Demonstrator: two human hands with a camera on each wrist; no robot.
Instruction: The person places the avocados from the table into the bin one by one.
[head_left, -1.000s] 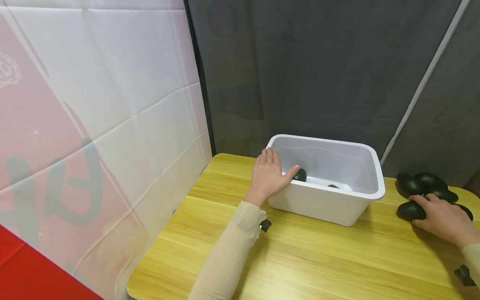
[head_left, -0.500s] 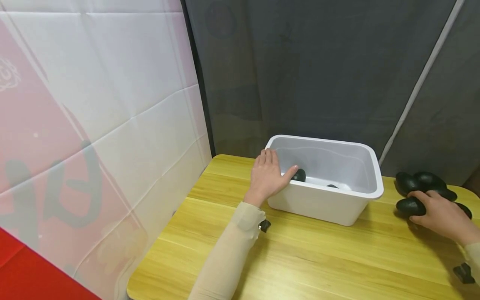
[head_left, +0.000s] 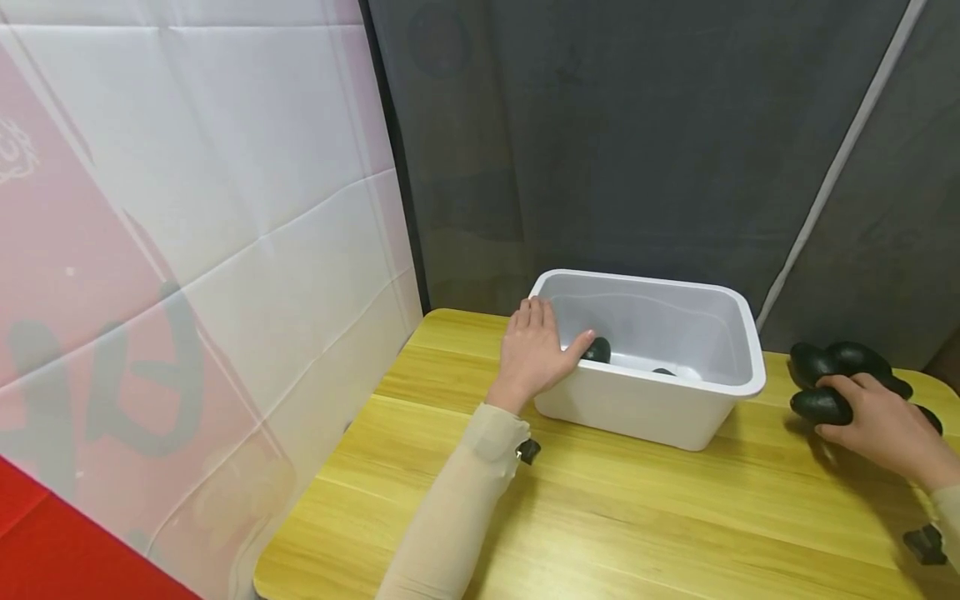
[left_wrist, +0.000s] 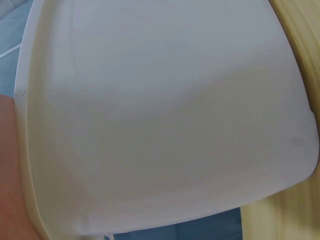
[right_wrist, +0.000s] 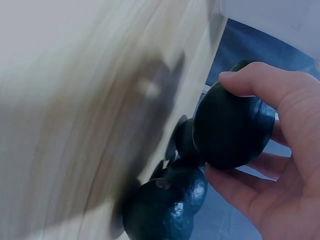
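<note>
A white plastic tub (head_left: 678,417) stands on the yellow wooden table (head_left: 570,517). My left hand (head_left: 536,350) grips its left rim, thumb hooked inside; the tub's white wall (left_wrist: 165,115) fills the left wrist view. Two dark avocados (head_left: 597,350) lie in the tub. At the table's right end my right hand (head_left: 873,421) grips a dark avocado (head_left: 819,406), lifted just off the wood; in the right wrist view this avocado (right_wrist: 231,127) sits between thumb and fingers. Several more avocados (head_left: 847,360) are piled behind it.
A white and pink banner (head_left: 187,250) stands close along the table's left side. A grey curtain (head_left: 637,133) hangs behind. Small black clips (head_left: 528,451) show at both wrists. Bare wood lies in front of the tub.
My right hand has closed around one avocado from the pile and raised it slightly, moving a little up and left. The left hand has stayed on the tub's rim.
</note>
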